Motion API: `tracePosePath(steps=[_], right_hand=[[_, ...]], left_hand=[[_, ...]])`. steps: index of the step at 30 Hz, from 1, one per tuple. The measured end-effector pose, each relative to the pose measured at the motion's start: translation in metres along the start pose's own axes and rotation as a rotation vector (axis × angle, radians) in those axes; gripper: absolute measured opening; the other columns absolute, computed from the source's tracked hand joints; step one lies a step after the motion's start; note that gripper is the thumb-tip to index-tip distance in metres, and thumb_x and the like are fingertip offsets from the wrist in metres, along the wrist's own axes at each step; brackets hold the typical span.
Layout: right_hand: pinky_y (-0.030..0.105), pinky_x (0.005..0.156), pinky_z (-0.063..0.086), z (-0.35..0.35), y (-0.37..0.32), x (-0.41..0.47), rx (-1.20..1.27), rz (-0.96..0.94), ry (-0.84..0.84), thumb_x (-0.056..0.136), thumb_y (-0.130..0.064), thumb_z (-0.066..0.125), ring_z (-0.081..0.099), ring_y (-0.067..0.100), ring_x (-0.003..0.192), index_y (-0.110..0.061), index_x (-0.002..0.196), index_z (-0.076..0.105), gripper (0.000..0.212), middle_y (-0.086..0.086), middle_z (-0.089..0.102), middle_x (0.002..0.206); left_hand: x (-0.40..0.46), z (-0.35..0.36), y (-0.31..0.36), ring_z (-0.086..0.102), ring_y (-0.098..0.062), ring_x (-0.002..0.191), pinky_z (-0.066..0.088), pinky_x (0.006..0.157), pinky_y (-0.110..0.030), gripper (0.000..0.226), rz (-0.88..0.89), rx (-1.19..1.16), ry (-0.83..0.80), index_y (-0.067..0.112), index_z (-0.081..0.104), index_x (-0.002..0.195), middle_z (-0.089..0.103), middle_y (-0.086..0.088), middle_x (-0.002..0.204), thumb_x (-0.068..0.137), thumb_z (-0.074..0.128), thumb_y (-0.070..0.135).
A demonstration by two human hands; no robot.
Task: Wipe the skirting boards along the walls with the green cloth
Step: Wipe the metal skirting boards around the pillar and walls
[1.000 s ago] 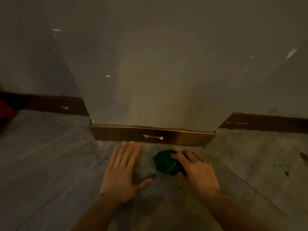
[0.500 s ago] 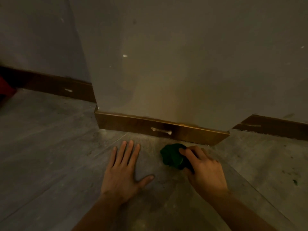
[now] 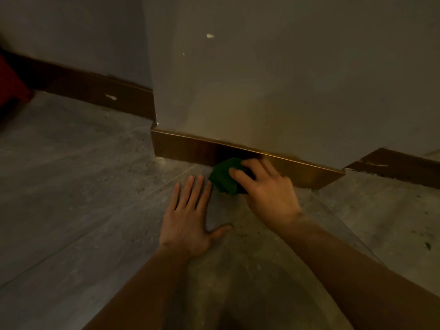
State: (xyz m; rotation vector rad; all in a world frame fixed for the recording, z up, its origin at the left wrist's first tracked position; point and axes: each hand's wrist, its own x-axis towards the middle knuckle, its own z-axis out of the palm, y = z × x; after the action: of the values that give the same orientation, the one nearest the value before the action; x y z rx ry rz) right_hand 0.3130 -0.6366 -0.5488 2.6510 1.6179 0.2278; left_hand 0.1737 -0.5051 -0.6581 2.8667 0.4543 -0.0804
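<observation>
Grey floor [image 3: 71,186], red object [image 3: 12,82], left hand [image 3: 188,220] flat

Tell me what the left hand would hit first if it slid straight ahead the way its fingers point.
The left hand, flat on the floor, would probably meet the shiny brown skirting board first; the crumpled green cloth lies just right of that line.
</observation>
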Motion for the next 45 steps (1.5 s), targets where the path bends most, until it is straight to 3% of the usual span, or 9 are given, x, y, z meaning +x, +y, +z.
tracePosePath(steps=[6, 10, 14, 17, 19, 23, 26, 37, 45], right_hand=[[0.045, 0.080, 0.048, 0.011, -0.019, 0.050, -0.139, -0.269, 0.084, 0.087, -0.012, 0.042, 0.052, 0.039, 0.112, -0.016, 0.112, 0.064, 0.034, 0.018, 0.058, 0.120], [0.041, 0.091, 0.042, 0.024, -0.019, 0.058, -0.319, -0.386, 0.043, 0.090, -0.012, 0.039, 0.046, 0.037, 0.123, -0.018, 0.106, 0.067, 0.032, 0.014, 0.056, 0.128], [0.043, 0.100, 0.039, 0.028, -0.010, 0.057, -0.404, -0.433, -0.012, 0.096, -0.016, 0.041, 0.040, 0.037, 0.130, -0.010, 0.127, 0.057, 0.036, 0.015, 0.049, 0.138], [0.048, 0.106, 0.032, 0.029, -0.007, 0.052, -0.351, -0.422, -0.084, 0.093, -0.037, 0.044, 0.032, 0.039, 0.134, -0.004, 0.144, 0.040, 0.061, 0.019, 0.039, 0.149], [0.048, 0.106, 0.031, 0.031, -0.008, 0.049, -0.379, -0.438, -0.097, 0.095, -0.042, 0.042, 0.031, 0.039, 0.135, -0.004, 0.146, 0.037, 0.064, 0.018, 0.036, 0.152], [0.045, 0.104, 0.036, 0.030, -0.004, 0.052, -0.474, -0.511, -0.041, 0.095, -0.015, 0.029, 0.037, 0.038, 0.132, -0.009, 0.143, 0.042, 0.050, 0.015, 0.041, 0.149], [0.045, 0.102, 0.037, 0.030, 0.000, 0.055, -0.476, -0.545, -0.007, 0.094, -0.011, 0.022, 0.041, 0.038, 0.127, -0.012, 0.137, 0.049, 0.051, 0.015, 0.047, 0.144], [0.046, 0.098, 0.038, 0.047, 0.008, 0.049, -0.521, -0.518, 0.046, 0.097, -0.012, 0.037, 0.040, 0.041, 0.123, -0.004, 0.131, 0.055, 0.039, 0.016, 0.050, 0.135], [0.047, 0.103, 0.038, 0.038, 0.034, 0.025, -0.511, -0.474, -0.072, 0.091, -0.018, 0.057, 0.037, 0.040, 0.126, -0.009, 0.132, 0.056, 0.042, 0.014, 0.049, 0.138]], left_hand=[[0.002, 0.003, 0.000, -0.016, -0.025, 0.154, 0.003, 0.125, -0.053, 0.115, -0.010, -0.027, -0.006, 0.010, 0.002, 0.159, -0.005, -0.012, 0.168, 0.081, 0.013, 0.094], [0.003, 0.004, 0.000, -0.021, -0.023, 0.153, 0.001, 0.125, -0.053, 0.116, -0.015, -0.019, -0.026, 0.011, 0.001, 0.159, -0.007, -0.011, 0.168, 0.080, 0.010, 0.095], [0.007, 0.003, 0.001, -0.029, -0.022, 0.150, -0.003, 0.124, -0.052, 0.114, -0.010, 0.001, -0.036, 0.013, -0.005, 0.158, -0.015, -0.010, 0.167, 0.079, 0.003, 0.095], [0.004, 0.002, 0.000, -0.032, -0.022, 0.149, -0.005, 0.124, -0.052, 0.115, -0.013, 0.013, -0.042, 0.013, -0.009, 0.158, -0.020, -0.010, 0.166, 0.077, 0.000, 0.095], [0.002, 0.004, -0.002, -0.032, -0.021, 0.149, -0.006, 0.124, -0.052, 0.116, -0.015, 0.001, -0.039, 0.014, -0.009, 0.158, -0.020, -0.009, 0.166, 0.077, 0.002, 0.096], [0.002, 0.003, 0.000, -0.024, -0.021, 0.152, -0.002, 0.125, -0.051, 0.115, -0.021, -0.042, -0.008, 0.014, -0.002, 0.159, -0.011, -0.007, 0.168, 0.079, 0.010, 0.096], [0.002, 0.003, -0.001, -0.018, -0.021, 0.154, 0.003, 0.125, -0.052, 0.114, -0.015, -0.064, 0.003, 0.013, 0.004, 0.159, -0.003, -0.008, 0.169, 0.081, 0.016, 0.095], [0.003, 0.005, -0.001, -0.013, -0.021, 0.155, 0.006, 0.125, -0.053, 0.114, -0.004, -0.062, 0.038, 0.013, 0.004, 0.160, 0.000, -0.008, 0.169, 0.082, 0.021, 0.094], [0.003, 0.008, -0.003, -0.009, -0.022, 0.155, 0.011, 0.124, -0.054, 0.114, 0.000, -0.057, 0.046, 0.016, 0.002, 0.160, 0.000, -0.007, 0.169, 0.081, 0.026, 0.094]])
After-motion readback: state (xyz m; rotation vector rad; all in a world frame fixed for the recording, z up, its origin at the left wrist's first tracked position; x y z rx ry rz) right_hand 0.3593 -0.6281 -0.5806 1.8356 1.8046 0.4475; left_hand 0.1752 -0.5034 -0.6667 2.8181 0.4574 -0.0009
